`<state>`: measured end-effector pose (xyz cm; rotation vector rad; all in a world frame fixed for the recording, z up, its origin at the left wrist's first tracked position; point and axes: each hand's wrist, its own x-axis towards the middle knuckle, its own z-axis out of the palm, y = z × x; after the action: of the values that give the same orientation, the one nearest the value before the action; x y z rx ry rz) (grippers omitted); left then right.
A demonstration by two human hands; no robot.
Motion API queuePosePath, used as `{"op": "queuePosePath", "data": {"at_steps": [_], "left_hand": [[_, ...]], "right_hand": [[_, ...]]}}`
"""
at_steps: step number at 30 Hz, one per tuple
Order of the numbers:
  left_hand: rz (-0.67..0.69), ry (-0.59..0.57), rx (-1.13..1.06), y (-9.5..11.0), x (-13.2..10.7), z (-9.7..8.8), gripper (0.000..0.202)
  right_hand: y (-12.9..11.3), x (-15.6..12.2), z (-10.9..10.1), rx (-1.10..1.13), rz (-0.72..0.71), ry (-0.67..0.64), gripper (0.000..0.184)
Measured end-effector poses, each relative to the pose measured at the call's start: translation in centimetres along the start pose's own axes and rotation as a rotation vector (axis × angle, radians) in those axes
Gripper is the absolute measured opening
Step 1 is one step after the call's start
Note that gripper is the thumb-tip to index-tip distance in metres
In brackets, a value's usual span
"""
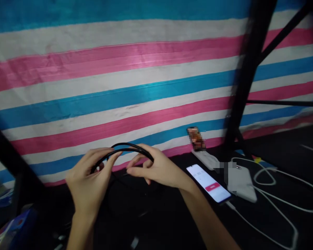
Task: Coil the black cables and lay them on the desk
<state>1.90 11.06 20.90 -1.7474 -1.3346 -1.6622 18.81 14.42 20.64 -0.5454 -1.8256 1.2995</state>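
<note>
A black cable is looped into a coil and arches between my two hands above the dark surface. My left hand pinches the coil's left side, thumb in front and fingers behind. Around its right side curl the fingers of my right hand, which keeps the coil against the palm. Lower parts of the cable hang below and fade into the dark background, so its ends cannot be made out.
Right of my hands lies a lit phone with a white charging cable. Beside it are a white power bank and another pale device. A blue package lies at lower left. Behind hangs a striped tarp with a black metal frame.
</note>
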Motion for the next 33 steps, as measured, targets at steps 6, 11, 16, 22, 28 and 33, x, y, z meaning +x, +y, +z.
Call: {"op": "queuePosePath", "data": {"at_steps": [6, 11, 16, 22, 28, 33], "left_hand": [[-0.004, -0.174, -0.045, -0.7, -0.1, 0.4, 0.050], [0.043, -0.441, -0.209, -2.0, -0.4, 1.2, 0.080], [0.034, -0.327, 0.039, -1.7, -0.3, 0.9, 0.063], [-0.366, -0.310, -0.155, -1.8, 0.2, 0.3, 0.037], [-0.643, 0.021, -0.514, -2.1, 0.5, 0.6, 0.021], [-0.657, 0.188, -0.704, -2.0, 0.6, 0.5, 0.015]], "right_hand": [[-0.9, -1.3, -0.7, -0.091, -0.075, 0.063, 0.049], [-1.0, -1.7, -1.0, -0.081, -0.173, 0.087, 0.052], [-0.4, -1.3, -1.6, -0.066, -0.201, 0.184, 0.031], [-0.3, -0.9, -2.3, -0.001, -0.344, 0.456, 0.019], [1.6, 0.0, -2.5, 0.065, -0.308, 0.320, 0.027], [2.8, 0.7, -1.3, 0.086, -0.174, 0.222, 0.031]]}}
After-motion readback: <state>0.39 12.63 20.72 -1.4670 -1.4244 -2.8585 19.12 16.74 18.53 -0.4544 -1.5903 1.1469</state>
